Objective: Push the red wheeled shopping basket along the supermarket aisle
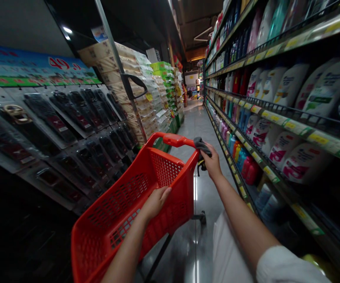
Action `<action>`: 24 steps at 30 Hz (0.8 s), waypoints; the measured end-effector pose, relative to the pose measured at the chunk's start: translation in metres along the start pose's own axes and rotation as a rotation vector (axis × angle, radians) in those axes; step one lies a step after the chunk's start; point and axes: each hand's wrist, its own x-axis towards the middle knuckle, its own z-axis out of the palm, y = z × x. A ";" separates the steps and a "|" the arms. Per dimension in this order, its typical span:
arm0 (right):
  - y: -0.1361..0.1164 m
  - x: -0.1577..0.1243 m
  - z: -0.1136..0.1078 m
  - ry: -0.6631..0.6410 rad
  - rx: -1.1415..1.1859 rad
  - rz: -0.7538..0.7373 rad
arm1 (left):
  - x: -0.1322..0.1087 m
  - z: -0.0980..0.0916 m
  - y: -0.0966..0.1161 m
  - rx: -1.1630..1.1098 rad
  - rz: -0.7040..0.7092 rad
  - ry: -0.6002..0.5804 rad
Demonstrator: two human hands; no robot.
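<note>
A red plastic shopping cart (122, 184) with perforated walls stands tilted across the lower middle of the head view. My left hand (157, 201) grips the rim of its near side, thumb on top, with the other fingers mostly hidden. At the right end of the cart's handle (178, 140), my right hand (213, 162) holds a dark grey cloth (199, 144) against the corner. Its fingers are closed around the cloth and partly covered by it. Inside the basket I see only the slatted red floor. One caster wheel (203, 217) shows below.
Shelves of shampoo bottles (324, 94) line the right side. On the left hang packaged belts (78, 114) under a price banner (40, 65). Stacked tissue packs (134, 86) and a slanting metal pole (118, 59) stand beyond. A grey tiled aisle floor (192, 118) runs ahead.
</note>
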 end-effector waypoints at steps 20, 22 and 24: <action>0.018 -0.040 0.027 0.207 -0.158 -0.052 | 0.001 0.008 0.000 -0.102 -0.032 0.037; 0.022 -0.011 0.027 0.242 -0.092 -0.008 | 0.001 0.008 0.000 -0.097 -0.030 0.036; 0.025 0.014 0.028 0.248 -0.003 0.062 | 0.002 0.008 0.000 -0.101 -0.025 0.040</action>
